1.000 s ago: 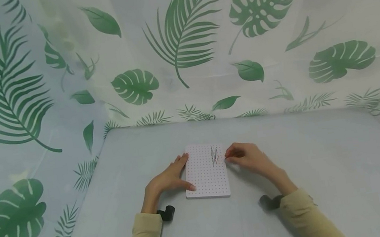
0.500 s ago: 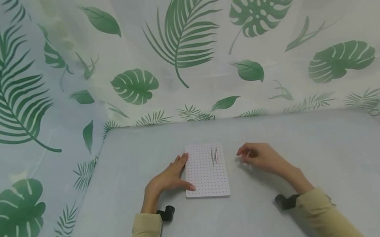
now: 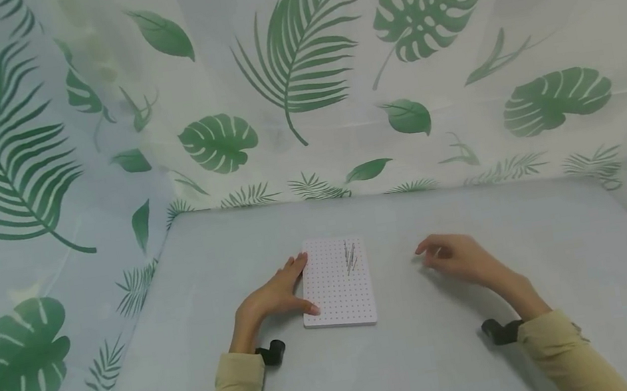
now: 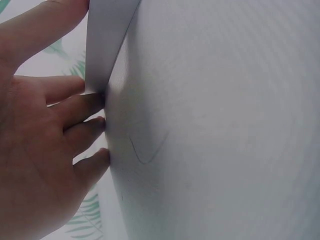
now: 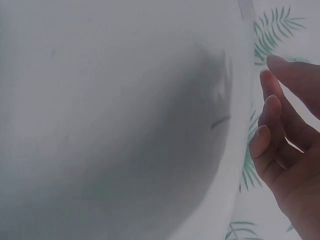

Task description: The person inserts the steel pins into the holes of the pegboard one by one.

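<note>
A white rectangular slab with a grid of small dots (image 3: 334, 294) lies flat on the table. Several thin dark lines (image 3: 350, 257) show near its upper right corner; whether they are drawn strokes or loose thin pieces I cannot tell. My left hand (image 3: 274, 297) rests along the slab's left side, thumb on the top face and fingers at the edge. The left wrist view shows the slab's pale side (image 4: 107, 45) beside those fingers. Well to the right, my right hand (image 3: 461, 258) hovers over the table, fingers loosely bent, with nothing visible between them (image 5: 295, 130).
A pale table (image 3: 412, 370) extends around both hands. White curtains with green leaves (image 3: 303, 41) hang behind and at the left. A thin curved dark line (image 4: 145, 161) and a short dark mark (image 5: 220, 122) show on the tabletop. Black wrist devices (image 3: 501, 332) sit by the sleeves.
My right hand has moved away from the slab's right edge, farther right across the table. The left hand has kept its place on the slab.
</note>
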Available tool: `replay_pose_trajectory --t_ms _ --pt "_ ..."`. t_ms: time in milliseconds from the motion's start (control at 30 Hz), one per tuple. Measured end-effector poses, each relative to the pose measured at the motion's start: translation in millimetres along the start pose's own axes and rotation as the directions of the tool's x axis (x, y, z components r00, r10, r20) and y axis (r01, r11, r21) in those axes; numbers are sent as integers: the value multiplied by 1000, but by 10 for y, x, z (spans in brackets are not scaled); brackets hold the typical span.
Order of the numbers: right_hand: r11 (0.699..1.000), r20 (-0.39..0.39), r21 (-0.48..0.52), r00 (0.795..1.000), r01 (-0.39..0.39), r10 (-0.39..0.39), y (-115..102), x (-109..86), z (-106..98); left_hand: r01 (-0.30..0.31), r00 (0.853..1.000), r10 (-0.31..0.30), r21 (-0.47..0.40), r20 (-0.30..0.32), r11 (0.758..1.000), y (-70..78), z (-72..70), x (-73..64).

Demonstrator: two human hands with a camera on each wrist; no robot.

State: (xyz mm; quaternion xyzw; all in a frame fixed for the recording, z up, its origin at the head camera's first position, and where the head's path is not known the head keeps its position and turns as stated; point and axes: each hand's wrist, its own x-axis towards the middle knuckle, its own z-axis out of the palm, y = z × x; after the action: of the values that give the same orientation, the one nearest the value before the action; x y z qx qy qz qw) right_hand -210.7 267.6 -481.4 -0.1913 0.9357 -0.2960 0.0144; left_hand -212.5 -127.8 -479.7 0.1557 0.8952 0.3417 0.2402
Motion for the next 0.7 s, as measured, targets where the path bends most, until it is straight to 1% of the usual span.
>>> replay_pose_trajectory --t_ms 167,300,467,700 --pt "1000 -4 -9 1000 -12 12 91 -72 -95 -8 1000 8 2 0 1000 -3 3 -4" --pt "1000 -1 -13 1000 -5 5 153 -105 -156 -7 1000 7 3 0 1000 -16 9 -1" --pt "1000 45 23 999 -15 14 208 -122 -212 -2 1000 2 -1 3 1000 -32 10 6" --pt "999 101 14 994 -52 51 286 -121 -254 -5 1000 5 11 14 1000 -23 -1 14"
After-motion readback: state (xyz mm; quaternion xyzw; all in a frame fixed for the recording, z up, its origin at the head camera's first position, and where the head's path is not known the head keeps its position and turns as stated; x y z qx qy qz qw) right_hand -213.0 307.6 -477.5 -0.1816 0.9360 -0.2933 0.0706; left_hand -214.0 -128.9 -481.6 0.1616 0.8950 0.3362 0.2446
